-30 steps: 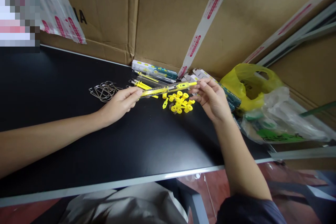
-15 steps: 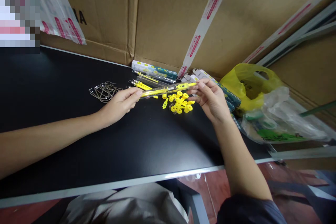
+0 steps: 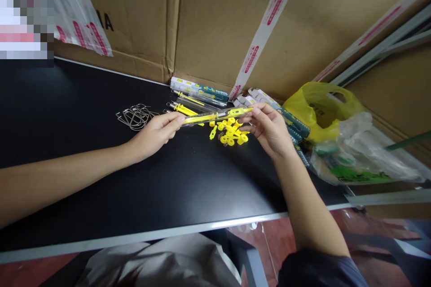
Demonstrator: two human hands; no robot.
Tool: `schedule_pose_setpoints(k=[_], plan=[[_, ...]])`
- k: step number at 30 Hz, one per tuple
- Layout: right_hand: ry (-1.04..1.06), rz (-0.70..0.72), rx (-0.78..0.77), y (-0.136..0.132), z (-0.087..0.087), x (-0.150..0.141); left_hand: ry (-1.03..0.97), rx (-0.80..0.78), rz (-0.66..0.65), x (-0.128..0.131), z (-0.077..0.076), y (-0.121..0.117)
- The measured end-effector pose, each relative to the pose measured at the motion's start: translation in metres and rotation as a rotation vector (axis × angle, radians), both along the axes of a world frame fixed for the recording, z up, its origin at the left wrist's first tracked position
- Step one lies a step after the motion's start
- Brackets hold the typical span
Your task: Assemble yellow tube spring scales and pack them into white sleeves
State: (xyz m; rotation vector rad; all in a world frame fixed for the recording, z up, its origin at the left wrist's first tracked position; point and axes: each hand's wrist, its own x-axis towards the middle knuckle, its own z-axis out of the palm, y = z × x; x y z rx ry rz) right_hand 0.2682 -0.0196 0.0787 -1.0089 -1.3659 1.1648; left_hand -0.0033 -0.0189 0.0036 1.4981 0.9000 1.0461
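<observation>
A clear tube with a yellow rod inside [image 3: 202,118] is stretched between my two hands above the table. My left hand [image 3: 157,132] is closed round its left end. At the other end, my right hand [image 3: 269,126] pinches the yellow tip of a flat yellow plastic piece [image 3: 235,111] that joins the tube's right end; how far it sits inside I cannot tell. Below lie small yellow plastic parts [image 3: 231,134] in a pile with a few dark springs. Behind the tube are more yellow rods [image 3: 183,109] and clear tubes [image 3: 198,105].
Bent metal hooks [image 3: 134,116] lie left of my left hand. Printed slim boxes [image 3: 198,87] rest against a large cardboard box [image 3: 215,22] at the back. To the right are a yellow plastic bag [image 3: 319,112] and a clear bag [image 3: 363,152] on the black table [image 3: 188,188].
Both hands keep their hold on the tube and the yellow piece. The whole view has shifted slightly; nothing else has visibly moved.
</observation>
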Motion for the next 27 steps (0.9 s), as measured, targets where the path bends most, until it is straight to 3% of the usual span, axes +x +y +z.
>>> schedule_pose_setpoints(k=[15,27], plan=[[-0.011,0.031,-0.017,-0.0019,-0.0025,-0.0027,0.013,0.016,0.004,-0.0003,-0.0013,0.0004],[-0.054,0.032,0.017,-0.0049,-0.0041,-0.0049,-0.050,-0.060,0.021,0.0019,0.0062,-0.0029]])
